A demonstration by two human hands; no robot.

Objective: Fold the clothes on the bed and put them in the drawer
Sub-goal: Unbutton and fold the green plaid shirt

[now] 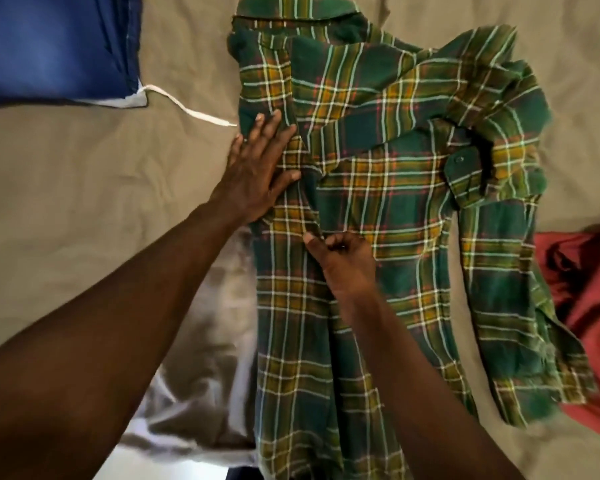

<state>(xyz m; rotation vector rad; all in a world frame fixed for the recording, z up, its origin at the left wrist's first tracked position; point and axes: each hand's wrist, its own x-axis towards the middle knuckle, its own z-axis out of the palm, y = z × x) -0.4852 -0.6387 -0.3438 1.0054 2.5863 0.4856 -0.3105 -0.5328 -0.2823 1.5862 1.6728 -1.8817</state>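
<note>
Pressing plaid shirt (378,188) on bed (84,202)

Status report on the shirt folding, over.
Left hand flat, pressing plaid shirt. Right hand pinches its middle fold. Shirt lies on bed, partly folded. Red garment alongside.

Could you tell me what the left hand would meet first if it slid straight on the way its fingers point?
Only more of the plaid shirt: the left hand would likely ride toward its collar, over a fold.
</note>
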